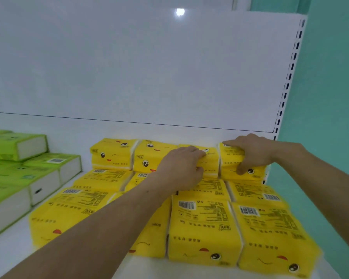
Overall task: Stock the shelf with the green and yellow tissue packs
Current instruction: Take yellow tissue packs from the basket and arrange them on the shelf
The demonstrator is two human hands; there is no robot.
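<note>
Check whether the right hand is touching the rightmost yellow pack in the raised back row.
Touching. The head view shows the right hand gripping the rightmost yellow pack: fingers curled over its top, thumb pressed on its front face.

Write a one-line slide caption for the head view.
Left hand and right hand grip adjacent back-row yellow tissue packs on the white shelf; green tissue packs sit left.

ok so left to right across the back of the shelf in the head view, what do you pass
green tissue packs → first yellow pack → second yellow pack → third yellow pack, held by the left hand → fourth yellow pack, held by the right hand → slotted shelf upright → teal wall
</note>
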